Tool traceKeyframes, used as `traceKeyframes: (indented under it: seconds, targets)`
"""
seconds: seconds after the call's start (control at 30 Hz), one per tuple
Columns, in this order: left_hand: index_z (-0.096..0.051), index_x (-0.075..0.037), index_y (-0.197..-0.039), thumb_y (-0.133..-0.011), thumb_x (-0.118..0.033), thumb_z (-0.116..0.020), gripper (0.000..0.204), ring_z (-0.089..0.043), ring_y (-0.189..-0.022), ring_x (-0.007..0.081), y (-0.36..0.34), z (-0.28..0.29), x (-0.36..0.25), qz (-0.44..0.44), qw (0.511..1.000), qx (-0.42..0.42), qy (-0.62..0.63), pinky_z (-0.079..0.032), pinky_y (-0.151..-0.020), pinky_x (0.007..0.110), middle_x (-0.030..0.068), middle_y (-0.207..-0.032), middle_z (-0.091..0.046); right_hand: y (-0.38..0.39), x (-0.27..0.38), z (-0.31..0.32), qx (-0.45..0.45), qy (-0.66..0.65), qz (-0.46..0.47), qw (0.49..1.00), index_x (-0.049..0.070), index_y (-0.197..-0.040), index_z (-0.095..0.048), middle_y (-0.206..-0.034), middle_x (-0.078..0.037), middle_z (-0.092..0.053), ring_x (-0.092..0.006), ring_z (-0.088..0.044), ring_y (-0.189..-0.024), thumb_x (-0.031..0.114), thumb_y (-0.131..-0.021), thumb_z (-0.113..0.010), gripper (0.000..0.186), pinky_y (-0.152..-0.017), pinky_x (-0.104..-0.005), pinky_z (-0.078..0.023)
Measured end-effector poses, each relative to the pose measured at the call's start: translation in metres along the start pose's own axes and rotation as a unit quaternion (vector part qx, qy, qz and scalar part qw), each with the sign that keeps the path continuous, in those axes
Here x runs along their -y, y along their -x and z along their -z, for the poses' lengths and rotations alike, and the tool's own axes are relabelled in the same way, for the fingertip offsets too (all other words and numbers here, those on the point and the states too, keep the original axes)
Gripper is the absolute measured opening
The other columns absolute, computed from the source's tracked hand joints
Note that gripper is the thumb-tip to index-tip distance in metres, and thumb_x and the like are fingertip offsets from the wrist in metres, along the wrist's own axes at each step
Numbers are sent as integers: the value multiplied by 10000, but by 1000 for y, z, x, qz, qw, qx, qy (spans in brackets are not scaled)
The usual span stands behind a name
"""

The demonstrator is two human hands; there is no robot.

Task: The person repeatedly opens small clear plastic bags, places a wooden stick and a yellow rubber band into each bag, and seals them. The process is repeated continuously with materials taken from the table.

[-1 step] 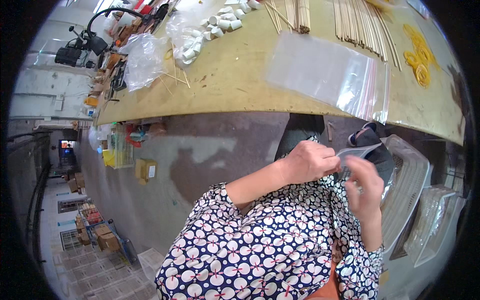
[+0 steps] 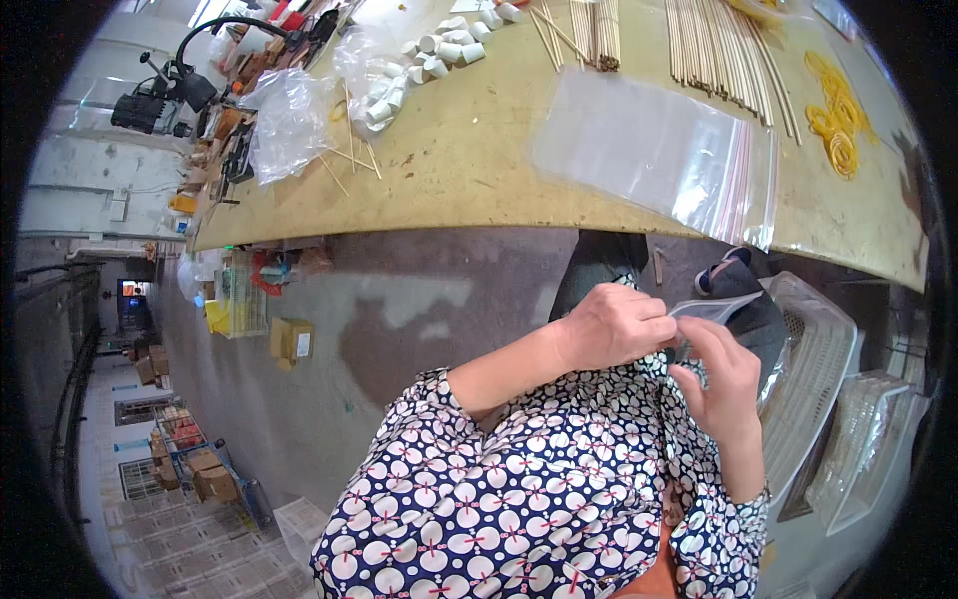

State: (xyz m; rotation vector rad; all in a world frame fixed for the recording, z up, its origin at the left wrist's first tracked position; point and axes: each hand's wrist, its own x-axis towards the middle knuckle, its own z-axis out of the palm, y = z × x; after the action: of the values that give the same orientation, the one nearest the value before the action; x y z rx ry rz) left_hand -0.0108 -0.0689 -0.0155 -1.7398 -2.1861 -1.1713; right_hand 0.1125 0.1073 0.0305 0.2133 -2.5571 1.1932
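In front of my body, above my lap, my left hand (image 2: 621, 324) is closed, pinching a small clear plastic bag (image 2: 720, 305). The bag sticks out to the right past my fingers. My right hand (image 2: 720, 377) is just to the right, with its fingertips at the bag's near edge, beside the left fingers. Its thumb is apart from the fingers, leaving a gap. The bag's lower part is hidden behind my hands, so I cannot tell what is in it.
On the yellow-green table (image 2: 449, 195) lie flat zip bags (image 2: 639, 150), wooden sticks (image 2: 723, 65), yellow rubber loops (image 2: 838, 120), white cups (image 2: 439, 50) and crumpled plastic (image 2: 289, 120). White plastic baskets (image 2: 813, 359) stand at my right. A cardboard box (image 2: 290, 339) sits on the floor.
My right hand, blurred before, is sharper; its fingers have come down and left to the bag's edge. My left hand has stayed nearly in place.
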Motion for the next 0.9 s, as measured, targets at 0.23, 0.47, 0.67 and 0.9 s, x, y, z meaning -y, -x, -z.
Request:
traceKeyframes:
  seconds: [0.23, 0.47, 0.67, 0.9]
  targets:
    - [-723, -106, -946, -874, -170, -781, 112, -693, -692, 243, 7, 63, 29, 57, 997, 58, 17, -563, -615, 363, 74, -812, -693, 4, -44, -4, -9, 83, -11, 996, 34, -1041, -716, -934, -138, -697, -348, -682, -939, -38, -802, -739, 251, -796, -425, -570]
    - [-609, -116, -1309, -906, -61, -718, 422, -652, -1073, 276, -40, 182, 168, 199, 919, -132, -313, -564, -899, 417, 117, -1165, -664, 11, -25, -21, -28, 38, -50, 998, 42, -1015, -734, -890, -119, -637, -329, -649, -917, -110, -762, -701, 297, -777, -406, -550]
    - [-586, -258, -1309, -870, -124, -752, 488, -588, -1117, 370, -25, 221, 285, 228, 872, -71, -426, -520, -956, 480, 117, -1185, -597, 12, -19, -19, -55, 71, -50, 995, 53, -1001, -741, -841, -105, -609, -315, -631, -874, -111, -733, -699, 317, -735, -404, -532]
    - [-628, -202, -1272, -863, -93, -748, 440, -622, -1068, 372, -9, 225, 281, 196, 882, -192, -384, -530, -930, 469, 114, -1115, -664, 3, -13, -17, -55, 60, -33, 996, 36, -958, -733, -872, -104, -620, -322, -624, -909, -21, -770, -755, 197, -792, -412, -533]
